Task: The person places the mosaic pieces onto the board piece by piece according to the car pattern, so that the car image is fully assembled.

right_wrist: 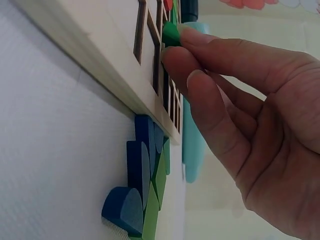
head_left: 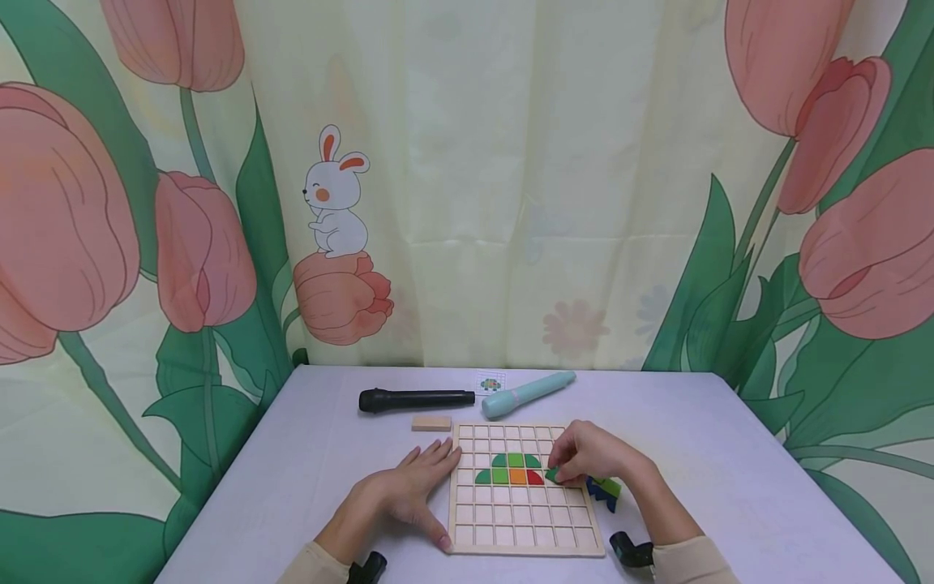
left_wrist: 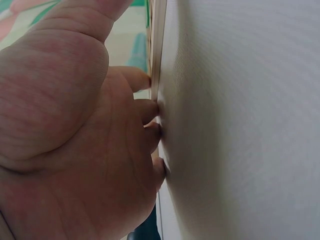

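Green piece [head_left: 552, 474] is pinched between the right hand [head_left: 587, 456] thumb and fingers [right_wrist: 200, 70], sitting right at the board [head_left: 522, 543], just past the red tile at the end of the lower coloured row. It looks like a small painted wooden block, so my guess is light, stiff and a bit slick on the painted faces. Holding it by the side edges with the fingertips seems the sane way, since it's too small for anything else and the grid cells leave little room around it.

Left hand [head_left: 409, 491] lies flat and relaxed on the table [head_left: 730, 454], fingers straight, their tips against the board's left edge, gripping nothing.

Spare pieces [right_wrist: 145, 180], blue and green, are piled just beside the board's right edge under the right wrist. Behind the board: a black mic [head_left: 416, 400], a teal pen [head_left: 527, 393], a plain wood block [head_left: 431, 422] and a little pattern card [head_left: 490, 383].

No readable writing or brand anywhere; the card's print is too small to make out.
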`<state>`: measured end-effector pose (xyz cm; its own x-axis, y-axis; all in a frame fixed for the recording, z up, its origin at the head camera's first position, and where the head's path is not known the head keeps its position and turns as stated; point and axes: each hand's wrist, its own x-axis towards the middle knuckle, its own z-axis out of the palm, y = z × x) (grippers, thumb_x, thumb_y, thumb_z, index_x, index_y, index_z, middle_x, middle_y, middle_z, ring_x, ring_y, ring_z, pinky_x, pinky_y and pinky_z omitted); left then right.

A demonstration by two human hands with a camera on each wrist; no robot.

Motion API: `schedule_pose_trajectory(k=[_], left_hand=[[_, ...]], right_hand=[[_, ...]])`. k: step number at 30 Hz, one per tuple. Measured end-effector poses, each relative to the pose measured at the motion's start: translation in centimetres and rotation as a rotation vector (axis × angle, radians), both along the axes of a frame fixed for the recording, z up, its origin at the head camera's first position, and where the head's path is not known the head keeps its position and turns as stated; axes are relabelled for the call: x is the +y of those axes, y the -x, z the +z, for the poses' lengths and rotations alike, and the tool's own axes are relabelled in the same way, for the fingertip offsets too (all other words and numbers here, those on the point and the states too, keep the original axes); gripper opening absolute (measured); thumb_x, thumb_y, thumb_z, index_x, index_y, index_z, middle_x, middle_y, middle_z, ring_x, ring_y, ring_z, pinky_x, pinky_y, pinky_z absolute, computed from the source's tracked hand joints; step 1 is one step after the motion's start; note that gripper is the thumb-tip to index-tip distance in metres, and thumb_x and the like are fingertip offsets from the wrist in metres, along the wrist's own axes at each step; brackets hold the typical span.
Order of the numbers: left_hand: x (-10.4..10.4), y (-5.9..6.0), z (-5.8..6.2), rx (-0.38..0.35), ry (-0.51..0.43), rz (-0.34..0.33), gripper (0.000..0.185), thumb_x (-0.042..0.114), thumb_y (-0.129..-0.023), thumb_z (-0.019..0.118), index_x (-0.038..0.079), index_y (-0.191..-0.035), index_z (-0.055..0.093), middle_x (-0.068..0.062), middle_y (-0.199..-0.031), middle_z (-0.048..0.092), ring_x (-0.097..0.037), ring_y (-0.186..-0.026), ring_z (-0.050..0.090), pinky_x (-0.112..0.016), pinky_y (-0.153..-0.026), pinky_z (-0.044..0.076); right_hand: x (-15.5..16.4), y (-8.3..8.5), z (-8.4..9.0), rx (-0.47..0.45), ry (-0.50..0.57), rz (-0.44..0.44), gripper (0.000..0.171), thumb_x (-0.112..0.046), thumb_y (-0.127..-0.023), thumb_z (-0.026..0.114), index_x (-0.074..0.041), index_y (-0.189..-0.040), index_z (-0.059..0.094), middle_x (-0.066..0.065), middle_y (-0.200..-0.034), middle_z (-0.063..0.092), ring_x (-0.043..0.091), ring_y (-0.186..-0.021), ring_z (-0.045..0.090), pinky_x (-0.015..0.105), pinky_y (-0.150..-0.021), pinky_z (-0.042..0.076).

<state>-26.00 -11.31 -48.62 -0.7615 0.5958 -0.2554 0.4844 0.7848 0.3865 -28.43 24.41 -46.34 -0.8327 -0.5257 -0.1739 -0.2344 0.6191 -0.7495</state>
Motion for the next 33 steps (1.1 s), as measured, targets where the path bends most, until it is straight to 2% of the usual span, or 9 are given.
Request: schedule_pose_trajectory(k=[4,12,23,27,33], left_hand=[[0.08,0.13,-0.03,-0.009,0.003,0.006,0.138,0.075,-0.062,0.087,0.02,-0.168,0.019,-0.009,-0.177,0.011,-0.03,-0.164,0.009,-0.054,-0.133,0.009],[0.03,0.15,0.0,-0.016,-0.002,0.002,0.138,0.075,-0.062,0.087,0.019,-0.168,0.018,-0.01,-0.176,0.01,-0.031,-0.164,0.008,-0.055,-0.133,0.008],[0.05,0.01,0.07,-0.007,0.007,0.006,0.138,0.074,-0.062,0.087,0.02,-0.168,0.019,-0.009,-0.176,0.011,-0.031,-0.164,0.009,-0.055,-0.133,0.009],[0.08,0.06,0.09,-0.016,0.009,0.011,0.137,0.074,-0.062,0.087,0.021,-0.168,0.019,-0.009,-0.177,0.011,-0.031,-0.164,0.009,-0.055,-0.133,0.009],[0.09,0.0,0.13,-0.01,0.011,0.013,0.137,0.073,-0.062,0.088,0.021,-0.168,0.019,-0.009,-0.176,0.012,-0.031,-0.164,0.01,-0.055,-0.133,0.009]], right_hand=[[0.02,0.0,-0.04,0.023,-0.03,0.009,0.013,0.0,-0.084,0.083,-0.012,-0.089,0.081,0.002,-0.074,0.072,0.01,-0.058,0.056,0.024,-0.051,0.05],[-0.12,-0.21,0.07,0.067,-0.079,0.011,0.014,-0.002,-0.081,0.086,-0.014,-0.087,0.081,-0.001,-0.075,0.07,0.013,-0.064,0.057,0.024,-0.053,0.049],[-0.49,-0.51,0.03,0.129,-0.144,-0.009,0.013,-0.011,-0.08,0.09,-0.018,-0.084,0.079,-0.003,-0.068,0.069,0.012,-0.054,0.057,0.025,-0.049,0.049],[-0.6,-0.59,0.06,0.13,-0.161,-0.02,0.013,-0.014,-0.08,0.09,-0.018,-0.085,0.079,-0.002,-0.065,0.069,0.014,-0.049,0.057,0.026,-0.047,0.05],[-0.54,-0.5,0.1,0.109,-0.13,0.017,0.014,-0.011,-0.081,0.089,-0.017,-0.09,0.08,-0.002,-0.068,0.072,0.014,-0.048,0.06,0.027,-0.047,0.052]])
